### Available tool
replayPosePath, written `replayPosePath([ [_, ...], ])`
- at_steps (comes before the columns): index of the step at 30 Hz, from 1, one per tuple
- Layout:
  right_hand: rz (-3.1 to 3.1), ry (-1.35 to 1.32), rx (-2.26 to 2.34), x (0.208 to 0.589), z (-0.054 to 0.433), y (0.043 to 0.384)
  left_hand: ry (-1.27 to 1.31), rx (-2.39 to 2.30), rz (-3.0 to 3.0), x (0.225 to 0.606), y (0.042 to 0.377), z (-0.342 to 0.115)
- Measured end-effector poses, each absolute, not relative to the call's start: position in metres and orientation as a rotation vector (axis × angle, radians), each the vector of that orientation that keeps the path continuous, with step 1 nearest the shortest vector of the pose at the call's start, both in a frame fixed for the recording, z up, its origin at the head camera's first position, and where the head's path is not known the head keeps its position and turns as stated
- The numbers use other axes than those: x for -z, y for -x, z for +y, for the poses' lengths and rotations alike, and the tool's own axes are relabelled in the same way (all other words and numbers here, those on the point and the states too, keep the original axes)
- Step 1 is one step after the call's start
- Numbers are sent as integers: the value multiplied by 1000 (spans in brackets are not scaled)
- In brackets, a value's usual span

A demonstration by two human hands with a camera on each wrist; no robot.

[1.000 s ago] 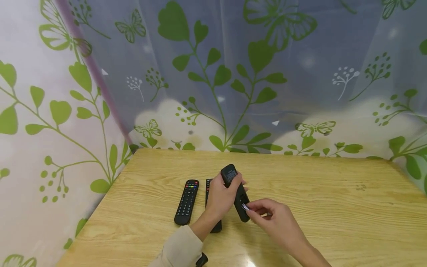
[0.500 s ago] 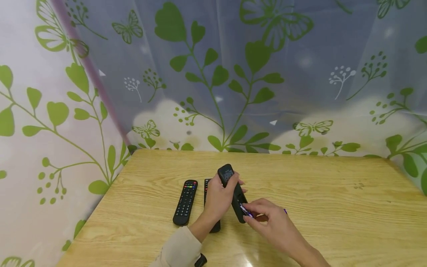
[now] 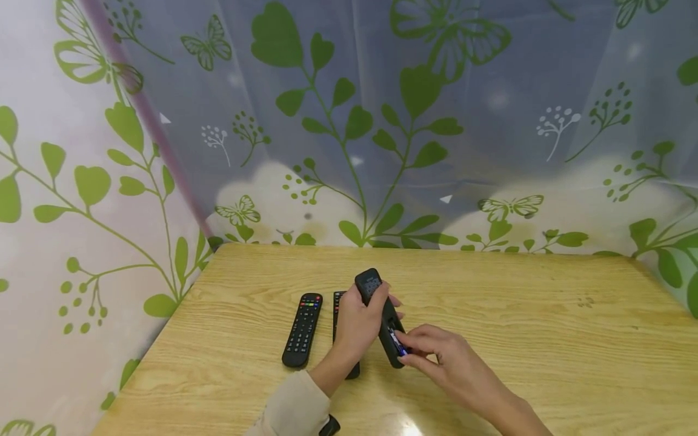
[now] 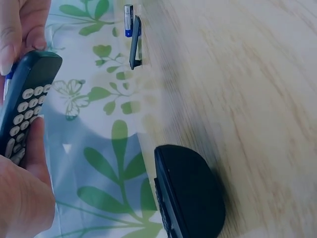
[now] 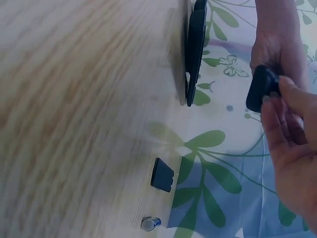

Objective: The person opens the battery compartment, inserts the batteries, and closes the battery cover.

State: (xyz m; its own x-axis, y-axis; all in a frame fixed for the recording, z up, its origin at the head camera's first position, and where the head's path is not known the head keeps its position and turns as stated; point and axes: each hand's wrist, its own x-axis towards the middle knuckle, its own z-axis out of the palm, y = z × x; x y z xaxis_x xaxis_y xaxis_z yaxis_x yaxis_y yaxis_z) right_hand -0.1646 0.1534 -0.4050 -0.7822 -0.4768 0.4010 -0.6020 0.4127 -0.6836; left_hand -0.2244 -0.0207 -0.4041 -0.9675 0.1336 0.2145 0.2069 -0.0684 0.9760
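My left hand [image 3: 357,321] grips a black remote control [image 3: 368,281], its back turned up and its battery compartment uncovered. In the left wrist view, the buttons of this remote [image 4: 29,101] face down toward the fingers. My right hand [image 3: 452,357] pinches a blue-and-silver battery [image 3: 402,350] with thumb and fingertips at the compartment, where the battery lies lengthwise. Below the hands on the table are a small black battery cover [image 5: 162,174] and a second battery [image 5: 150,223]; the right hand hides both in the head view.
A black remote with coloured buttons [image 3: 302,330] lies on the wooden table [image 3: 245,272] to the left. Another remote [image 3: 353,370] lies partly under the left forearm. At the near edge a black object [image 3: 329,425] shows beside the sleeve. Patterned cloth [image 3: 327,121] hangs behind.
The battery in my right hand has gone from tilted over the remote's compartment to lying along it. My left hand still grips the remote, in nearly the same place.
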Motion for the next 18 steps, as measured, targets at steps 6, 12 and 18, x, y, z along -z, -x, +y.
replayPosePath([
  [6,-2376,-1006,-1215,408,151,167,373,2232,-2073,402,222,-20],
  [12,-2444,-760,-1429,411,146,167,344,2263,-2010,399,220,-19],
  [18,-2528,-395,-1917,408,146,170,355,2268,-1965,397,222,-19],
])
